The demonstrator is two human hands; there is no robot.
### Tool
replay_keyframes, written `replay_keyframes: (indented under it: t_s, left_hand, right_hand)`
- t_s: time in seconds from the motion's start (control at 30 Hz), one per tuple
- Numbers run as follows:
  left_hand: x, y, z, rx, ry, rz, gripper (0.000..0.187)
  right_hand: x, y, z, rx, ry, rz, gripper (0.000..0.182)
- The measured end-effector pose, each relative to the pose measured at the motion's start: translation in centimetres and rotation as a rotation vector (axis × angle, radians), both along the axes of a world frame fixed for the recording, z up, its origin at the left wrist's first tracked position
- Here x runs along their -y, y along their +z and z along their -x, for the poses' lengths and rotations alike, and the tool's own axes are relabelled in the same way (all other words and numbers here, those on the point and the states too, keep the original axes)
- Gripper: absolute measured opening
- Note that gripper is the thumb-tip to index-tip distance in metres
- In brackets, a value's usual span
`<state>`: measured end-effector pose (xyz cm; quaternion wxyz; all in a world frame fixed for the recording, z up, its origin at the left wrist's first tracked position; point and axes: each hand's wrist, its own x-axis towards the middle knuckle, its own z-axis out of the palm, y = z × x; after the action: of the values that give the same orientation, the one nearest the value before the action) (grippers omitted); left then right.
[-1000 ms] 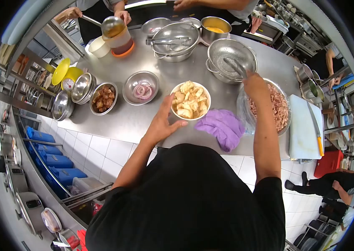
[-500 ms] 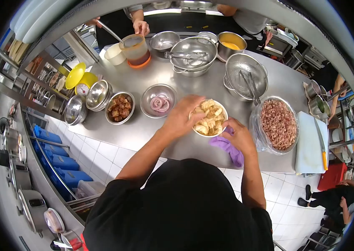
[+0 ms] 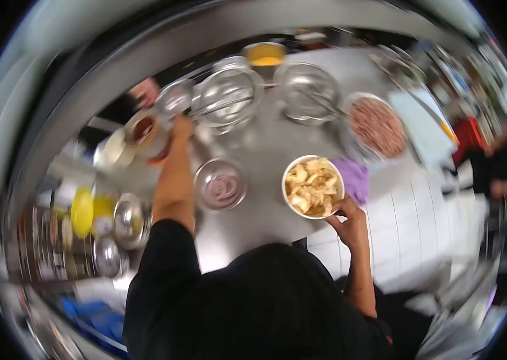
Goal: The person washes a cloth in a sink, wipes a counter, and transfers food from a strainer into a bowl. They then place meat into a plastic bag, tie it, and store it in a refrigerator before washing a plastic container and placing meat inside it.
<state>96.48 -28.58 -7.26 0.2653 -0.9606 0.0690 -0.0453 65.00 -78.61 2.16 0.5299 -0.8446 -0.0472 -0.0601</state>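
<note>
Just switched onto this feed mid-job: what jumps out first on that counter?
The white bowl of pale fried pieces stands out at the near counter edge, gripped at its rim by the right hand. The left hand stretches far across the steel counter towards a container of reddish sauce. Farther right sits a wide bowl of minced meat; the whole view is motion-blurred.

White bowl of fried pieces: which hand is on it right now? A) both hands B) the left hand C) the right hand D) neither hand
C: the right hand grips the near rim of the white bowl, while the left hand is stretched far across the steel table toward the container of reddish sauce.
</note>
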Motion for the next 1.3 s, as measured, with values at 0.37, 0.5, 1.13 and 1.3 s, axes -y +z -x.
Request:
replay_keyframes:
  t_s: [0.37, 0.5, 1.13, 1.3]
  left_hand:
    - [-6.4, 1.3, -10.5, -0.018, -0.085, -0.363, 0.052]
    - [-6.0, 4.7, -13.2, 0.319, -0.077, 0.107, 0.046]
    - [23.4, 21.1, 8.2, -0.267, -0.322, 1.861, 0.027]
    - [32.1, 20.3, 13.1, -0.459, -0.533, 1.869, 0.022]
  right_hand:
    - [2.6, 1.5, 18.3, -0.003, -0.753, 0.129, 0.027]
    - [4.3, 1.3, 21.7, 0.052, -1.035, 0.078, 0.024]
    - [21.7, 0.8, 22.7, 0.204, -1.509, 0.083, 0.024]
    - [30.9, 1.4, 21.6, 0.174, -1.688, 0.213, 0.027]
